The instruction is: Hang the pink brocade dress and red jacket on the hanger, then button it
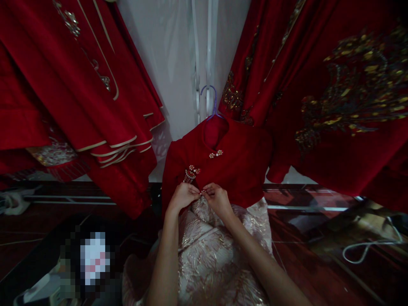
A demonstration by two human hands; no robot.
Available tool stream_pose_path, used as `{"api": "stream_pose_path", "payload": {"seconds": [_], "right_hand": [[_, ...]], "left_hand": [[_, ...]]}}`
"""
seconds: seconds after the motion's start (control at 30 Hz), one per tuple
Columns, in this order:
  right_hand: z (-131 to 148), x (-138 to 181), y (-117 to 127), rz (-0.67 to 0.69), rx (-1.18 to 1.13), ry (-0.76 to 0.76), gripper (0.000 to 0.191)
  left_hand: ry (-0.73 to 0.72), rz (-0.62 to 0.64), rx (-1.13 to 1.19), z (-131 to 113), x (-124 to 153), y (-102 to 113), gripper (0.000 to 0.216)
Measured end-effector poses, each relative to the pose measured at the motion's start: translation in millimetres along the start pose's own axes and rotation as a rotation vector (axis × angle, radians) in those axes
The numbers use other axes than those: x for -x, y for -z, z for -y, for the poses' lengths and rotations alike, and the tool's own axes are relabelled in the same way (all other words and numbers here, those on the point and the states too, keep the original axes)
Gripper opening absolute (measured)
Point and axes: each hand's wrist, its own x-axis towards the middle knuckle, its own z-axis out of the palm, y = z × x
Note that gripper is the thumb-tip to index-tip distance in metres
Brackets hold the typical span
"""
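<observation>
A red dress top (240,153) with a stand collar hangs on a purple hanger (215,100), above a pale gold brocade skirt (216,255). At the lower front edge of the top, my left hand (185,196) and my right hand (217,197) meet with fingertips pinched. Between them shows a small beaded button (203,192); its exact form is partly hidden by the fingers. Beaded flower buttons (216,154) sit below the collar. A beaded brooch with hanging strands (190,174) lies on the top just above my left hand.
Red garments with pale piping (127,106) hang at the left. More red garments with gold sequin embroidery (353,85) hang at the right. Behind stands a pale wall (156,38). A white cable (363,250) lies at the lower right; a blurred-out patch (94,257) is at the lower left.
</observation>
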Motion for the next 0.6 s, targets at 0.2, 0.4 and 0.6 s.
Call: {"api": "stream_pose_path", "payload": {"seconds": [0.2, 0.4, 0.6], "right_hand": [[3.5, -3.7, -2.2, 0.021, 0.013, -0.011, 0.011], [3.9, -0.8, 47.1, 0.19, -0.179, -0.178, 0.017], [-4.4, 18.3, 87.2, 0.199, -0.329, -0.318, 0.026]], "left_hand": [[-0.024, 0.007, -0.081, 2.2, 2.2, 5.7, 0.018], [-0.069, -0.043, -0.154, 2.4, 2.9, 9.5, 0.024], [-0.055, -0.116, -0.214, -12.1, 10.3, 13.2, 0.017]]}}
